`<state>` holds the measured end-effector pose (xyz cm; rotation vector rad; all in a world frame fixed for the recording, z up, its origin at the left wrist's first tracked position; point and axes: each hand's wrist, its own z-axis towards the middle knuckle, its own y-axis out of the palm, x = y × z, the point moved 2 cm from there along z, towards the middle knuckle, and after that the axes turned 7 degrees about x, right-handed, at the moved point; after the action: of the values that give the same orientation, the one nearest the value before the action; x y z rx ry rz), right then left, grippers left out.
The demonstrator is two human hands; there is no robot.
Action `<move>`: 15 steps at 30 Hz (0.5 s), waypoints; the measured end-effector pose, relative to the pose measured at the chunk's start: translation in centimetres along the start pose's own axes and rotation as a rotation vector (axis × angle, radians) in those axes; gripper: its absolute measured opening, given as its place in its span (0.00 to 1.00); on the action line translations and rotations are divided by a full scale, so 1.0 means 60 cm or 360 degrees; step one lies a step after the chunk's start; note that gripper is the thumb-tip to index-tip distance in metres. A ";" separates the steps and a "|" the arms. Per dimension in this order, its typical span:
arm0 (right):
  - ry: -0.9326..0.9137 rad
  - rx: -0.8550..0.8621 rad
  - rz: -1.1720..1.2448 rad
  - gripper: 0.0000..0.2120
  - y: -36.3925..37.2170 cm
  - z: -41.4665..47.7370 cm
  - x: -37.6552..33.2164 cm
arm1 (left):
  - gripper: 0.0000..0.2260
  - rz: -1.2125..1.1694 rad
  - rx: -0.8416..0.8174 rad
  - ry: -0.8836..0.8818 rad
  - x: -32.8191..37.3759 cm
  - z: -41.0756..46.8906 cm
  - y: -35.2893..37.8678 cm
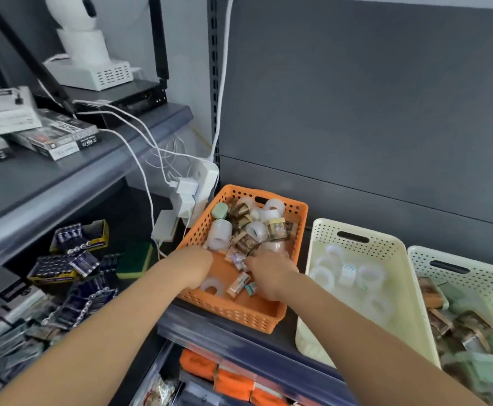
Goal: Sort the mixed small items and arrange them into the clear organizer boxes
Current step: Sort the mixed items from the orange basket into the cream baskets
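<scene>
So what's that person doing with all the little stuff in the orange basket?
A person is sorting. The left hand and right hand are both in the orange basket, among mixed tape rolls and little jars. The cream basket beside it holds only tape rolls. The pale basket at the far right holds more jars and green things. Their grip is hidden.

- A dark grey shelf board [283, 341] carries three perforated plastic baskets in a row
- The orange basket [233, 313] sits at the left end, turned slightly askew
- The cream basket [327, 230] stands just to its right, a narrow gap between them
- The pale green basket [479, 285] stands just beside the cream one, farthest right and cut by the frame
</scene>
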<state>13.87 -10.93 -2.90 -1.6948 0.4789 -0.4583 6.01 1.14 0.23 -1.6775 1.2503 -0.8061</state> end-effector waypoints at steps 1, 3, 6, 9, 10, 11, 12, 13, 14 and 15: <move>0.0015 -0.0003 -0.0005 0.17 0.002 0.004 -0.001 | 0.08 0.0016 -0.0008 0.0029 0.004 0.004 -0.003; 0.0020 0.0026 -0.0054 0.20 0.006 0.013 -0.002 | 0.10 0.0148 -0.0026 0.0114 0.008 0.008 -0.008; 0.0006 0.0055 -0.0202 0.18 0.010 0.021 -0.005 | 0.10 0.0313 -0.0025 0.0085 -0.004 0.013 -0.002; -0.0056 0.0130 -0.0280 0.15 0.011 0.024 -0.004 | 0.07 0.0309 0.0137 0.0180 -0.024 0.021 0.005; -0.0081 0.0145 -0.0279 0.14 0.010 0.025 -0.002 | 0.09 0.0232 0.0198 0.0207 -0.029 0.027 0.004; -0.0097 0.0141 -0.0260 0.13 0.010 0.026 -0.002 | 0.09 0.0128 0.0261 0.0217 -0.033 0.033 0.003; -0.0106 0.0125 -0.0227 0.11 0.010 0.026 -0.002 | 0.07 0.0001 0.0328 0.0214 -0.036 0.039 0.001; -0.0116 0.0110 -0.0194 0.10 0.010 0.026 -0.002 | 0.04 -0.0141 0.0391 0.0205 -0.036 0.045 -0.002; -0.0129 0.0099 -0.0174 0.08 0.010 0.025 -0.003 | 0.02 -0.0281 0.0424 0.0201 -0.034 0.049 -0.004; -0.0136 0.0096 -0.0162 0.07 0.009 0.025 -0.004 | 0.03 -0.0403 0.0409 0.0211 -0.028 0.053 -0.004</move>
<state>14.45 -9.67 -3.69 -1.6787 0.3148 -0.4675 8.37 3.61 -0.88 -1.6100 0.9827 -1.1953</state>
